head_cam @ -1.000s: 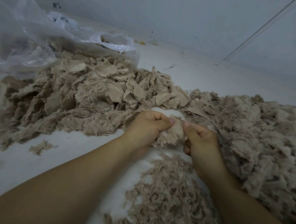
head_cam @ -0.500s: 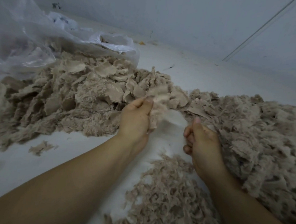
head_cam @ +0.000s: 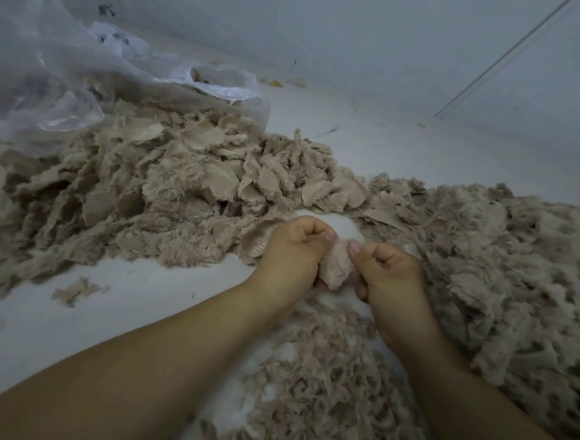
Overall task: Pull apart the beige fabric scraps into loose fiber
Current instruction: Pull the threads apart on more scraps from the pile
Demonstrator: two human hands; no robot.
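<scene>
Both fists on one beige scrap, ready to tear.

The left hand (head_cam: pixel 291 251) and right hand (head_cam: pixel 386 273) clamp curled fingers on the scrap (head_cam: pixel 335 269) between them, held above the near loose fiber (head_cam: pixel 318 386), so shreds likely drop there.

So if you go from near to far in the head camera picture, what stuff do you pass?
Loose fiber pile → both hands gripping a scrap → heap of fabric scraps → clear plastic bag → wall.

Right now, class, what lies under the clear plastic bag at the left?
Beige fabric scraps spill from beneath the clear plastic bag onto the pale floor. The film blurs whatever sits deeper inside.
</scene>
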